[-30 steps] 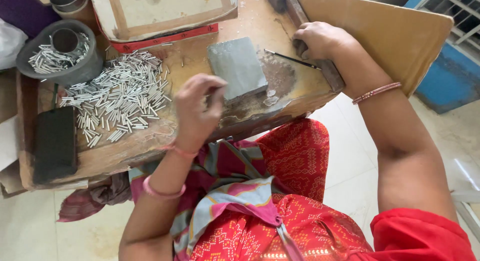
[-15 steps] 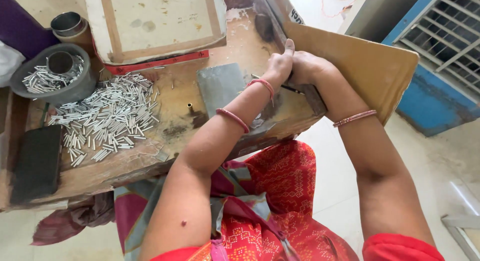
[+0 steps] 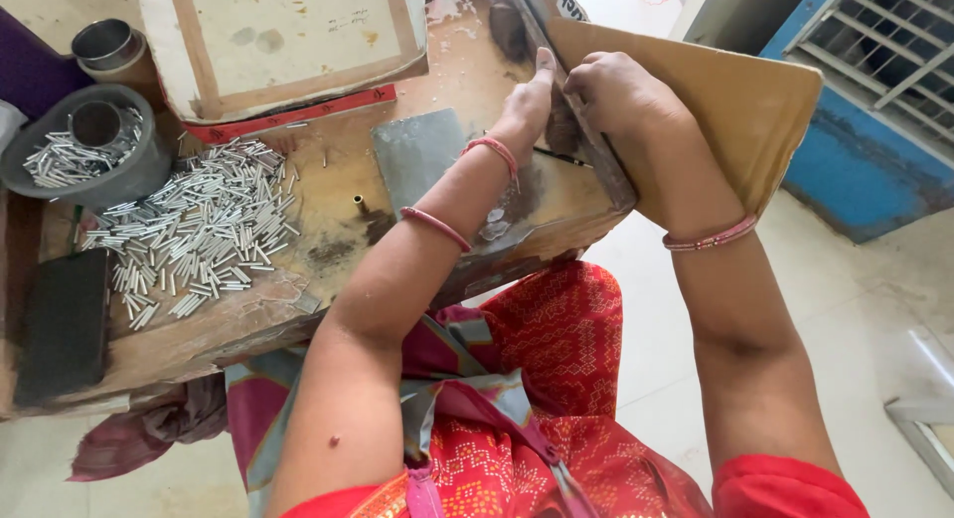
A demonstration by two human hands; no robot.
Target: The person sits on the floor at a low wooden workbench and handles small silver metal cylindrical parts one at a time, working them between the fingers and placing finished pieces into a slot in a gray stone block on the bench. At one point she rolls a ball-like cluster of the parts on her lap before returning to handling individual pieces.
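Wooden worktable, metal tubes scattered; pale floor, possibly tiled.

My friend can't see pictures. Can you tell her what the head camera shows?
Both hands, the left hand and the right hand, press together at the far right edge of a worn wooden tray, beside a brown board. A pile of small silver tubes lies on the tray, more in a grey bowl.
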